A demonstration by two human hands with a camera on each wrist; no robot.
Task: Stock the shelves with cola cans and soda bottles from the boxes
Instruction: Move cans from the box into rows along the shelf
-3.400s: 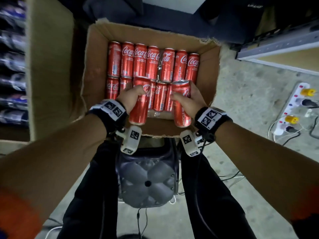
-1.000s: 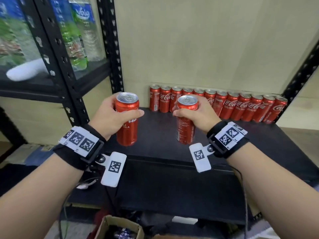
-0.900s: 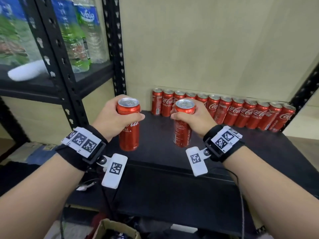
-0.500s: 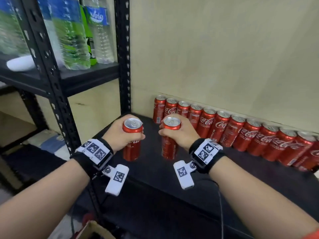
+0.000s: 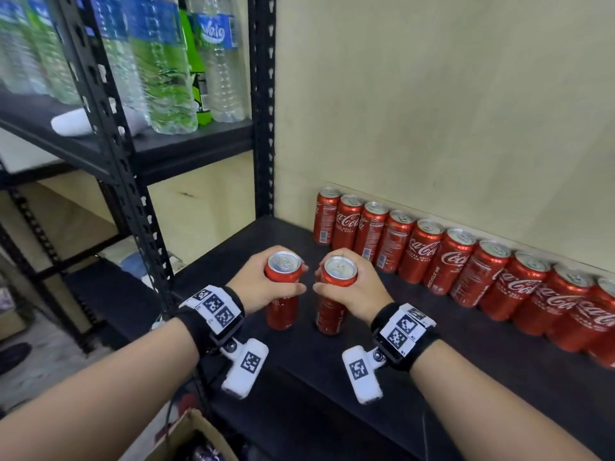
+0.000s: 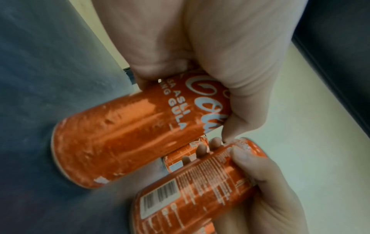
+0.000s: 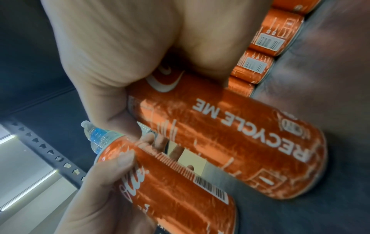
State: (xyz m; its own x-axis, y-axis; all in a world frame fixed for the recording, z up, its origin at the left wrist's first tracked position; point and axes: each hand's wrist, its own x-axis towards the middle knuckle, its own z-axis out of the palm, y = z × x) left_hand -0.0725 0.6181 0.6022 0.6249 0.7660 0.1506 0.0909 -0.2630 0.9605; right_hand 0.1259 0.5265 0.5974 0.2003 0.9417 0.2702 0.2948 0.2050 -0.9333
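Your left hand (image 5: 263, 287) grips one Coca-Cola can (image 5: 283, 294) near its top, fingers and thumb curled around it, and your right hand (image 5: 357, 291) grips a second Coca-Cola can (image 5: 334, 296) the same way. Both cans are upright, just beside each other, over the left front part of the black shelf (image 5: 449, 354). I cannot tell if their bases already touch the board.

The row of cans (image 5: 466, 267) stands along the wall at your 1 to 3 o'clock. The main risk, I think, is there: if you push the right can back too quickly, your knuckles or the can may hit the nearest cans and knock some over like dominoes.

At 10 o'clock the black upright post (image 5: 133, 201) is near your left wrist; the wrist camera could catch it. Also, if you let go before the base sits flat, a tall slim can may tip.
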